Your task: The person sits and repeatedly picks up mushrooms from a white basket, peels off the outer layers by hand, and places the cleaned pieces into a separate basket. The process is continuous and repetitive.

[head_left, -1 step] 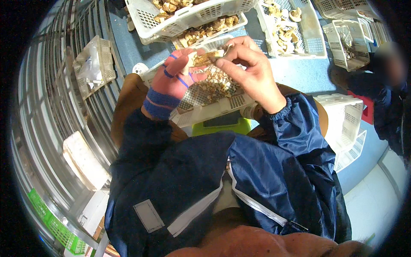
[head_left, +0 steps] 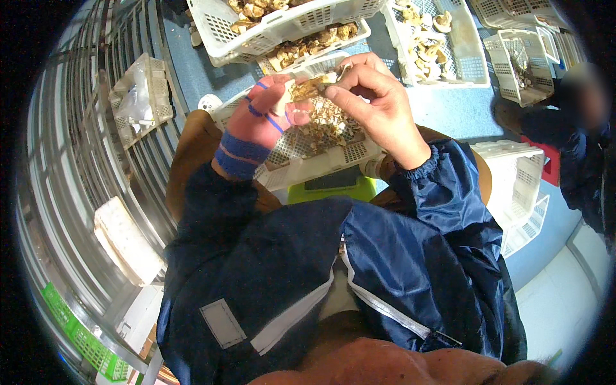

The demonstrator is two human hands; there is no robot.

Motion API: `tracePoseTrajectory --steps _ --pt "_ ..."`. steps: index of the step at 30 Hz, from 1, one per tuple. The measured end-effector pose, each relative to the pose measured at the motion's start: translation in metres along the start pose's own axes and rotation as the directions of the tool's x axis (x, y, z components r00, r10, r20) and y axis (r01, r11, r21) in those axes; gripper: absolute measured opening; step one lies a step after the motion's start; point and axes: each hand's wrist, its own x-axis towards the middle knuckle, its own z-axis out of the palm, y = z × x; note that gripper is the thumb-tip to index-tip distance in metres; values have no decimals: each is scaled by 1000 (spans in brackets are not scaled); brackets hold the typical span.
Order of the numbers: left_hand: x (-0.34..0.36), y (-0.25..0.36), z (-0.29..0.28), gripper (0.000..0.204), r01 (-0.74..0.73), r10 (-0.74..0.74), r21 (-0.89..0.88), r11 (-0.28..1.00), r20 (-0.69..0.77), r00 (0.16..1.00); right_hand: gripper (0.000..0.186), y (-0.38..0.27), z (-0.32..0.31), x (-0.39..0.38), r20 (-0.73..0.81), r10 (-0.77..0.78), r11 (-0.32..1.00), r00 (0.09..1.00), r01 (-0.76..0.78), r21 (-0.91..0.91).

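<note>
My left hand (head_left: pixel 253 119), in a pink glove with blue bands, is closed round a pale brown mushroom (head_left: pixel 307 90) held up in front of me. My right hand (head_left: pixel 378 102), bare, pinches at the mushroom's right end with thumb and fingers. Something small and dark shows at the right fingertips; I cannot make out what it is. Below both hands lies a white perforated crate (head_left: pixel 295 173) with a heap of small mushroom trimmings (head_left: pixel 327 125) in it. The hands cover part of this crate.
Crates of brown mushrooms (head_left: pixel 314 45) stand ahead, and a crate of paler pieces (head_left: pixel 459 70) to the right. A metal rack (head_left: pixel 83 160) runs along the left, with a plastic-lined basket (head_left: pixel 144 96). A co-worker (head_left: pixel 581 147) is at far right, near more crates (head_left: pixel 513 179).
The mushroom has turned slightly between my hands, showing more of its brown side. My right fingers have shifted a little; the crates look the same.
</note>
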Motion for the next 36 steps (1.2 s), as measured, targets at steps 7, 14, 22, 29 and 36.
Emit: tracePoseTrajectory --steps 7,14,22,29,36 --pt "-9 -1 24 48 -82 124 482 872 -55 991 13 -10 -2 -1 -27 -167 974 986 160 -158" --pt "-9 -8 29 54 -82 72 425 901 40 997 13 -5 16 -9 92 -222 941 971 238 -241" --pt "-5 -3 34 67 173 -150 221 960 -119 982 14 -2 15 -7 95 -236 933 967 253 -256" --pt "-7 -6 30 66 158 -122 256 954 -151 981 11 1 16 -10 33 -215 915 976 213 -343" --pt "-3 -3 15 54 226 -233 -73 971 -109 966 8 5 -20 12 -218 -228 901 949 122 -416"
